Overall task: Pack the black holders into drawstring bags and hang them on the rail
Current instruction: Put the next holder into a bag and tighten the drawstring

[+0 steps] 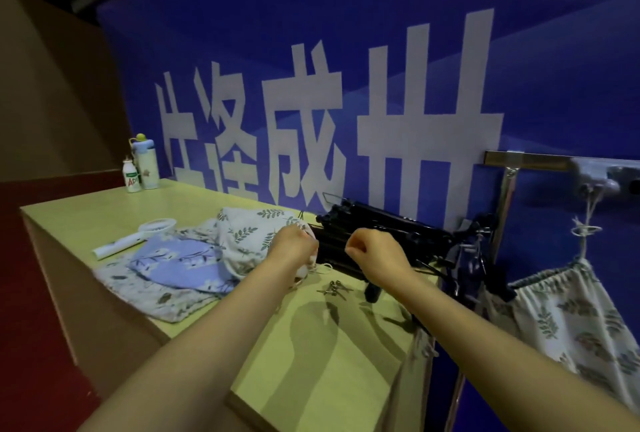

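A leaf-print drawstring bag (256,234) lies bulging on the table, its mouth facing a pile of black holders (384,234) by the blue wall. My left hand (292,246) is closed on the bag's gathered mouth. My right hand (375,251) is a fist just right of it, in front of the holders, fingers pinched on a thin white drawstring (323,268) that trails below. The metal rail (526,160) runs at the right, and another leaf-print bag (571,313) hangs from it by its cord.
Flat empty bags, one blue floral (180,258) and one grey leaf-print (152,293), lie left of my hands. A white handled tool (138,235), two bottles (145,168) and small metal clips (334,287) sit on the pale green table (311,362). Black hangers (481,258) dangle at its right edge.
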Tool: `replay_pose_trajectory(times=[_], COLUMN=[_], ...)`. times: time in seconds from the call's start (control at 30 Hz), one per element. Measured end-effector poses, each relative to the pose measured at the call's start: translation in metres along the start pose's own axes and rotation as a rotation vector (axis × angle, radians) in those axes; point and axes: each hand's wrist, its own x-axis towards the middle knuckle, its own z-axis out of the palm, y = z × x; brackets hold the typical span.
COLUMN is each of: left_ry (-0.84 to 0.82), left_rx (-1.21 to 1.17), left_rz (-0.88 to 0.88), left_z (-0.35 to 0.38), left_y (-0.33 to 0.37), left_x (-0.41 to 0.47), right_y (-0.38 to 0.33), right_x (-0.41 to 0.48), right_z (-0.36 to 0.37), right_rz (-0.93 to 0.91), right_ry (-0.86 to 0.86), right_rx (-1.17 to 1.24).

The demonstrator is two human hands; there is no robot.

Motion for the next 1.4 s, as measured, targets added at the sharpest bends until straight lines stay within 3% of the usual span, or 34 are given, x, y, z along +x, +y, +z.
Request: replay_pose_trajectory(times=[0.27, 0.6, 0.97, 1.23, 1.4], left_ry=[0.235, 0.195, 0.430, 0.298, 0.362], left_rx=[0.364, 0.483, 0.638, 0.821, 0.803], left_rz=[0.099, 0.097, 0.237, 0.302, 0.365], left_z=[-0.019, -0.015, -0.025, -0.041, -0.053], left_y=[-0.048, -0.067, -0.085, -0.099, -0.100], left_x=[0.025, 0.040, 0.054, 0.062, 0.061], right_y=[0.011, 0.021, 0.019, 0.012, 0.013], right_x=[0.005, 0.012, 0.015, 0.024, 0.023], right_z=[0.049, 0.080, 0.083, 0.085, 0.084], right_rz=[0.014, -0.009, -0.132, -0.240, -0.243], right_ry=[-0.231, -0.287, -0.261, -0.350, -0.336], right_rx=[-0.172, -0.308, -0.461, -0.654, -0.617])
